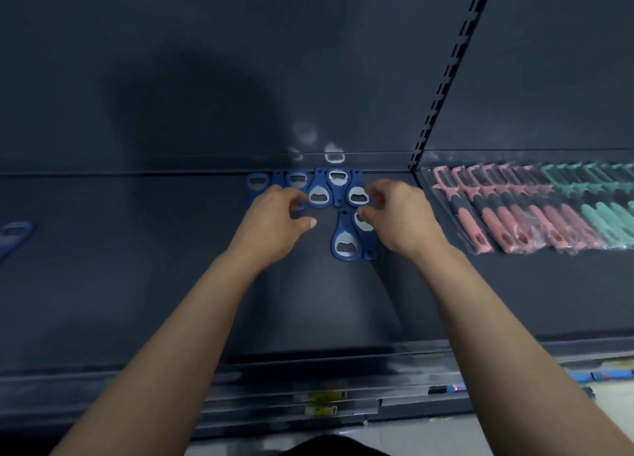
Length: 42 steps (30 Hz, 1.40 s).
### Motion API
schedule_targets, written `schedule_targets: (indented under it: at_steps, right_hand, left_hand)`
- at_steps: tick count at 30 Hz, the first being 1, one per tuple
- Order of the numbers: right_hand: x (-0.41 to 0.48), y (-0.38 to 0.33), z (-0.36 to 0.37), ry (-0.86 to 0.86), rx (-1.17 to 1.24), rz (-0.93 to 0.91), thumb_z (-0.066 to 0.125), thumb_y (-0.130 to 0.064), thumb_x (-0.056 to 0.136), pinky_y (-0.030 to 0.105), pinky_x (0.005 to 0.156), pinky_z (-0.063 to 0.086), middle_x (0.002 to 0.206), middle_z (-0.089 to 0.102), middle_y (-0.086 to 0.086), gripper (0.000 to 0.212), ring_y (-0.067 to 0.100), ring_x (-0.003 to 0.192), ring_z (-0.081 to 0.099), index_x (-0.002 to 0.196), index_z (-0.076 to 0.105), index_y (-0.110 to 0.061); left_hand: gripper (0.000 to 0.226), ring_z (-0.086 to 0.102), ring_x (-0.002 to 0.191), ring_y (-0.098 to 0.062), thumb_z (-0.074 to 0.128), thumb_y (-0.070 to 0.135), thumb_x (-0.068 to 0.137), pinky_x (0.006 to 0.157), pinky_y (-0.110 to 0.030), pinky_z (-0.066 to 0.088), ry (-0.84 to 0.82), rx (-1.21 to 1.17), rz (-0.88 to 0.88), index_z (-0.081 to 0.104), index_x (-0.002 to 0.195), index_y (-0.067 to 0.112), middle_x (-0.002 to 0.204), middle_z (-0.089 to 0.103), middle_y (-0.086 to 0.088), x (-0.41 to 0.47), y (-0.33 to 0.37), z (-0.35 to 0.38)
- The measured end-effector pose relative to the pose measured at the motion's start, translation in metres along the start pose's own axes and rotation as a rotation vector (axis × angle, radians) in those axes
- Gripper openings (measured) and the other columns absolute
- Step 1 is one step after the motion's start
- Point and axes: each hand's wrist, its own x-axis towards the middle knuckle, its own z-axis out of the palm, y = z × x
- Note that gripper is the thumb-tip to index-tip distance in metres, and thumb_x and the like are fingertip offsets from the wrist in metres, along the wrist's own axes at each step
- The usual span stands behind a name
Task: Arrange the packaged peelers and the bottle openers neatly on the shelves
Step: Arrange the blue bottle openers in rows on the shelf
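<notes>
The right hand [394, 215] is seen curled, thumb and fingertips pinching the head of a blue bottle opener [369, 251]; the left hand [274, 219] is curled over the back rows, yet whether anything is pinched there cannot be told. The pinched opener lies flat on the dark shelf [137, 284], touching its neighbour [344, 246] in a front pair; both long axes run front to back, the pinched one with its head to the rear and holed tail forward, the neighbour reversed. Behind them the cluster of openers [317, 196] is nested head-to-tail against the back panel. The step is judged to be squaring the front pair; the opener should be slid, not lifted, until its flank is flush and its ends level with the neighbour's, while the rows behind are steadied. One stray opener [13, 234] lies far left; packaged peelers [514, 215] are laid in a row on the adjoining shelf to the right.
</notes>
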Motion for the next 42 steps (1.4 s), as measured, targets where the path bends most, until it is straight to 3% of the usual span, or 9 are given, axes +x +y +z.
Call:
schedule_targets:
  at_steps: [4,8,19,29,42]
  right_hand:
    - [0.001,-0.032,0.006,-0.053,-0.039,-0.189,0.059,-0.024,0.091,0.033,0.092,0.040,0.128,0.055,0.010,0.038,0.028,0.118,0.050,0.127,0.055,-0.011]
    - [-0.006,-0.069,0.024,-0.118,-0.068,-0.354,0.059,-0.025,0.091,0.036,0.099,0.038,0.131,0.052,0.010,0.040,0.028,0.123,0.045,0.129,0.053,-0.012]
    - [-0.045,-0.185,0.085,-0.228,-0.140,-0.577,0.053,-0.028,0.095,0.033,0.102,0.033,0.138,0.047,0.006,0.046,0.025,0.127,0.040,0.138,0.044,-0.015]
    - [-0.091,-0.315,0.156,-0.298,-0.095,-0.586,0.051,-0.028,0.096,0.030,0.102,0.033,0.139,0.046,0.005,0.045,0.023,0.128,0.040,0.139,0.043,-0.015]
    - [-0.060,-0.378,0.204,-0.342,-0.115,-0.472,0.057,-0.036,0.092,0.038,0.090,0.044,0.126,0.051,0.012,0.041,0.031,0.115,0.048,0.124,0.053,-0.010]
  left_hand:
    - [0.038,0.052,0.109,-0.020,0.064,0.022,0.086,0.096,-0.029,0.041,0.128,0.105,-0.014,0.058,0.122,0.013,0.115,0.055,-0.004,-0.022,-0.012,-0.018]
    - [0.037,0.052,0.111,-0.025,0.063,0.021,0.087,0.097,-0.036,0.040,0.249,0.189,-0.068,0.058,0.121,0.011,0.116,0.055,-0.009,-0.050,-0.034,-0.039]
    - [0.038,0.051,0.112,-0.025,0.060,0.025,0.089,0.100,-0.037,0.039,0.369,0.223,-0.217,0.056,0.124,0.012,0.117,0.055,-0.008,-0.122,-0.126,-0.112]
    - [0.036,0.050,0.114,-0.022,0.060,0.024,0.090,0.099,-0.035,0.040,0.408,0.181,-0.281,0.057,0.124,0.012,0.118,0.055,-0.006,-0.177,-0.241,-0.206]
    - [0.031,0.052,0.109,-0.024,0.061,0.018,0.087,0.094,-0.033,0.041,0.471,0.171,-0.434,0.061,0.118,0.012,0.118,0.056,-0.008,-0.166,-0.313,-0.249]
